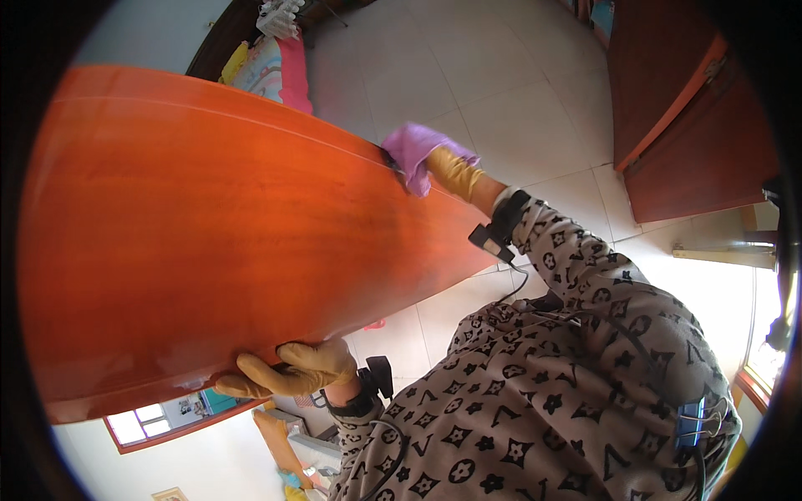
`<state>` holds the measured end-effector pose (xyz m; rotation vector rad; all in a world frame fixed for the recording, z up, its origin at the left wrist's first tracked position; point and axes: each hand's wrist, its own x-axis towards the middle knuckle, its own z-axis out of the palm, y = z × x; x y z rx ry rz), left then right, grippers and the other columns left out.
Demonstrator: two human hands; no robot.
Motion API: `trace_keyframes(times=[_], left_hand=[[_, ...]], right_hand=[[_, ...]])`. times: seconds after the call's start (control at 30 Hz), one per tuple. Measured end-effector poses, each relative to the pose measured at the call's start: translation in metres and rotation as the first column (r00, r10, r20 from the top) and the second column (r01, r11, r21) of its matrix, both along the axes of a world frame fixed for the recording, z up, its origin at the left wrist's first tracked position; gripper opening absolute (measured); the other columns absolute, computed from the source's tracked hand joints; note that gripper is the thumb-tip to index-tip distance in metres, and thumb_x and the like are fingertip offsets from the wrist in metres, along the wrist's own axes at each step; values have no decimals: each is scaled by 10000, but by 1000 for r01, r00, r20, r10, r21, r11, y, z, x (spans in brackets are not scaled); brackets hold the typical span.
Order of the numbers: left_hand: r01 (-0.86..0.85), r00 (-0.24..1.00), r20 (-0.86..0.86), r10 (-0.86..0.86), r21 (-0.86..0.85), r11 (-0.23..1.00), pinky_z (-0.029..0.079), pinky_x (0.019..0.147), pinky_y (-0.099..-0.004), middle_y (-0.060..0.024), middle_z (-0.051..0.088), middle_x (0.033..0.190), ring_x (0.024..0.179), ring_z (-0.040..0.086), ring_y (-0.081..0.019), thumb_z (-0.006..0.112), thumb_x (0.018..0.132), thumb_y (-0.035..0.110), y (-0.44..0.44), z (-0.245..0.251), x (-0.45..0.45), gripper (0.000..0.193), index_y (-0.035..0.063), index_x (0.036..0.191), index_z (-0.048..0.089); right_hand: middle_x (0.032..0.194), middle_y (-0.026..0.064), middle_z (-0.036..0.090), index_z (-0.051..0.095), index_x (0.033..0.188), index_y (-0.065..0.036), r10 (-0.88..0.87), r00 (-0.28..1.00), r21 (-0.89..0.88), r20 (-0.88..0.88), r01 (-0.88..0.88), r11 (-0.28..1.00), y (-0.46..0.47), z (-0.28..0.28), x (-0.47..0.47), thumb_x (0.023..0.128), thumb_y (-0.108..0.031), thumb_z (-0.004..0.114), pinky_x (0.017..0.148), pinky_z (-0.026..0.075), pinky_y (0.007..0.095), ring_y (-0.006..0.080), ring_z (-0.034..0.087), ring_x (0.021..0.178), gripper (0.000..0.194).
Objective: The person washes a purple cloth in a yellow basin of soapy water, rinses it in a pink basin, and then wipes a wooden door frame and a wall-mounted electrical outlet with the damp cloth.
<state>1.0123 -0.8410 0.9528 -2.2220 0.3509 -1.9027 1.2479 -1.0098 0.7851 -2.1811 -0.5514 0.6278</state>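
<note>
A glossy orange-brown wooden door [207, 232] fills the left half of the view. My right hand [454, 172], in a yellowish rubber glove, grips a purple cloth [416, 153] against the door's upper edge in the picture; a dark metal part shows beside the cloth, mostly covered by it. Lower down, my left hand [291, 369] wears the same kind of glove and holds the opposite edge of the door, its fingers curled at the edge. The tips and whatever lies behind that edge are partly hidden.
Pale floor tiles [501, 113] extend beyond the door. A reddish-brown wooden door panel with hinges [695, 150] stands at the right. A bed with pink and patterned bedding [294, 75] is at the top. A red-framed window [147, 423] shows at the lower left.
</note>
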Motion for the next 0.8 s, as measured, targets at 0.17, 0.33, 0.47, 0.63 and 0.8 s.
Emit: trace_keyframes(times=[0.17,0.33,0.47,0.63,0.8], left_hand=[[-90,996,-8,91,74,993,278,1114,-508,-221,234,1507,1432,150,-343,359,912,142,1,-6,-17,469,-75,1323,420],[5,1000,24,-4,-49,999,293,1107,-512,-201,210,1524,1433,153,-340,336,925,160,-11,1,-22,480,-82,1333,406],[53,998,-25,-56,-92,994,258,1117,-524,-163,163,1549,1436,149,-324,330,942,206,-22,21,-20,490,-61,1346,407],[-19,998,-63,17,-30,999,266,1108,-525,-173,155,1548,1434,153,-322,328,950,221,-39,19,-39,477,-32,1343,425],[75,997,5,-74,-72,995,263,1104,-526,-188,175,1535,1426,164,-329,342,940,224,-38,16,-36,480,-39,1330,438]], right_hand=[[687,-7,622,614,710,-82,140,988,-227,-71,-152,962,-35,-20,23,546,-267,840,533,490,321,117,535,569,335],[786,-15,647,645,771,-103,-89,993,-520,-79,35,854,-24,-94,0,506,-307,871,635,495,298,112,566,684,403],[866,-21,667,670,820,-120,-187,975,-634,-120,70,770,-15,-145,-7,473,-339,895,716,499,280,107,592,775,468],[966,-28,692,701,882,-141,-249,961,-708,-124,90,700,-34,-178,-9,433,-379,926,817,504,256,102,623,889,555],[1042,-12,700,707,980,-144,-434,890,-687,-139,229,689,-50,-203,-3,425,-303,939,864,508,265,136,643,969,622]])
